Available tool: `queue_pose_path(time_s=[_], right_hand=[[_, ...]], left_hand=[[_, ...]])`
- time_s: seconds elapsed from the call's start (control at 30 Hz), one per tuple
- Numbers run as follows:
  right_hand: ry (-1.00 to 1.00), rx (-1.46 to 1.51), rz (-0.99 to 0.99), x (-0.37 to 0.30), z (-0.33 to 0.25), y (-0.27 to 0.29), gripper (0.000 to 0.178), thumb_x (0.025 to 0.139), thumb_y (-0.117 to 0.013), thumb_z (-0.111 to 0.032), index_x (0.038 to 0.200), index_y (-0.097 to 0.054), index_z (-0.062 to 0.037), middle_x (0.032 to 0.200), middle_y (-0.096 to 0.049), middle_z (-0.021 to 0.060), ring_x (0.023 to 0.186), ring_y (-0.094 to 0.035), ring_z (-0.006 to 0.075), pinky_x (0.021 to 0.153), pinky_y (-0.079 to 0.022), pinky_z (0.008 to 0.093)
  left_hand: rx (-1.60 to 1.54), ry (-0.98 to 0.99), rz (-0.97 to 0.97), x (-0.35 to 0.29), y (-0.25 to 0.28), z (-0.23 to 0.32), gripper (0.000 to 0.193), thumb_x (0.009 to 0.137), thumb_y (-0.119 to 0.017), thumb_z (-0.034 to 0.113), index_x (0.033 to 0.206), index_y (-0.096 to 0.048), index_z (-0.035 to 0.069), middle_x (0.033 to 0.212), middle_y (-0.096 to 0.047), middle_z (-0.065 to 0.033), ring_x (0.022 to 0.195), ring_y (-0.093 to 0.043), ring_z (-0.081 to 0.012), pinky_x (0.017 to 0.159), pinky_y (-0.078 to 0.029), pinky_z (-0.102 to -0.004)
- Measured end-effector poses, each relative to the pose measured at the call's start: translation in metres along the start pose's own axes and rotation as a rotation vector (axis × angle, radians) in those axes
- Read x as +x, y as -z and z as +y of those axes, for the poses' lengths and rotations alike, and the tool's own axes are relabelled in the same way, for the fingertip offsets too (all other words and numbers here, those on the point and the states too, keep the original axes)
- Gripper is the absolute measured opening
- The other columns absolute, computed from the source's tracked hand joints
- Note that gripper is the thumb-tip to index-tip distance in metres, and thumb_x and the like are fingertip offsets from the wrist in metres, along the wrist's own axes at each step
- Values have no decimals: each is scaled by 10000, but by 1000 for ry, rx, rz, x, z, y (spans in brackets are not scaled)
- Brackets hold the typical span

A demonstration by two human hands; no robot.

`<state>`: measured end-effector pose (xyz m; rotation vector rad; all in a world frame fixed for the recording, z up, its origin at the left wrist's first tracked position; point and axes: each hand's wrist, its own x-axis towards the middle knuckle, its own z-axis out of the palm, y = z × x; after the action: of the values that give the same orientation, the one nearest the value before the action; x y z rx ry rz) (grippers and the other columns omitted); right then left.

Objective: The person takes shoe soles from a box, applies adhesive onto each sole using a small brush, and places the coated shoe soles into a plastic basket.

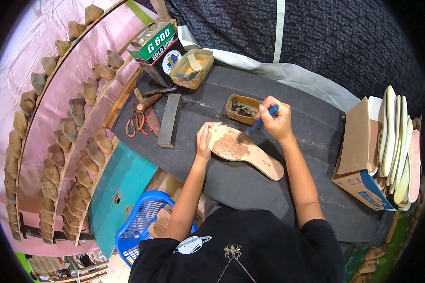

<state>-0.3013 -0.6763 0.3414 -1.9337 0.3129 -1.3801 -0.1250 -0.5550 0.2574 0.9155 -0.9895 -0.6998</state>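
Observation:
A tan shoe insole (257, 159) lies slantwise on the dark worktable, its wide end toward my left hand (203, 142). My left hand grips that wide end by the edge, with its fingers along the rim. A wet-looking brown patch covers part of the wide end. In my right hand (276, 119) is a brush with a blue handle (258, 125), its dark tip touching the insole at the edge of the patch. Just beyond the insole stands a small brown tub (231, 113) with dark, glossy stuff inside, close to my right hand.
A grey block (170, 120), pincers (136, 119) and a hammer (148, 101) lie left. Behind them stand a metal can (157, 52) and a plastic tub (191, 80). A cardboard box (354, 141) of soles is right; a blue basket (137, 217) and racked shoe lasts (77, 111) are left.

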Motion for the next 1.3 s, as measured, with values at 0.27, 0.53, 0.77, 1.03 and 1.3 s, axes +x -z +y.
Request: queue_pose_path(time_s=[0.27, 0.53, 0.77, 1.03, 1.3], right_hand=[[-151, 105, 57, 1, -13, 7, 200, 770, -554, -109, 602, -481, -28, 530, -531, 12, 433, -454, 38, 388, -339, 191], [-209, 219, -35, -1, -14, -6, 204, 782, -560, -134, 630, -496, -15, 556, -554, 31, 438, -493, 63, 396, -378, 200], [-38, 20, -164, -4, 3, 9, 215, 743, -506, -108, 557, -434, -28, 543, -518, 50, 464, -488, 87, 437, -374, 222], [-115, 149, 46, -5, -9, -14, 158, 738, -554, -103, 615, -513, -12, 568, -560, 43, 510, -531, 89, 475, -408, 215], [-56, 81, -114, -5, 5, 2, 169, 703, -533, -73, 568, -442, -27, 486, -421, 27, 435, -378, 80, 412, -308, 237]], left_hand=[[15, 15, -18, 0, 2, -1, 450, 884, -275, 341, 970, -490, -45, 915, -577, -179, 852, -561, -217, 792, -428, -303], [20, 10, -13, 0, 6, -6, 456, 879, -278, 349, 968, -487, -46, 920, -573, -172, 854, -561, -216, 788, -430, -305], [22, 37, -23, 0, 2, -1, 464, 877, -278, 358, 963, -487, -47, 916, -573, -170, 856, -561, -213, 777, -436, -300], [27, 9, -14, 0, 2, 0, 455, 878, -280, 355, 948, -484, -46, 897, -578, -171, 824, -566, -203, 768, -436, -291], [33, 12, -44, -1, 2, 1, 428, 879, -300, 333, 937, -484, -49, 887, -578, -168, 831, -564, -198, 776, -426, -287]])
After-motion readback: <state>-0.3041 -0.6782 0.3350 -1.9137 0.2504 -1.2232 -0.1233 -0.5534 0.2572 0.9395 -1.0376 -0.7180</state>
